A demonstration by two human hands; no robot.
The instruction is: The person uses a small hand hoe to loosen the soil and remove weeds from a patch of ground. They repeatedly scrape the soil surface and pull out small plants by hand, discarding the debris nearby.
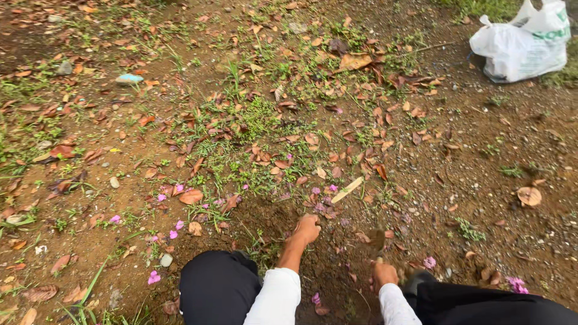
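**Down at the dirt: one hand at the weeds, one on the tool**

The person squats low, dark-trousered knees at 7 and 4 o'clock of the view. The left hand (306, 230) reaches forward to the bare soil patch (274, 219) at the middle bottom, its grip bunched together right at the ground, seemingly pinching a small weed or root; exactly what it pinches is too small to tell. The right hand (384, 274), at 5 o'clock, is clamped on the handle of a small digging tool (376, 242) whose blade meets the earth just ahead. Grass tufts (253, 120), dry leaves and pink petals (153, 277) lie all round; a white plastic bag (522, 42) sits well apart at 1 o'clock.

By my reading it's the loosen-and-pull step: next comes a firm, straight tug with the left, the tool levering beside the roots.
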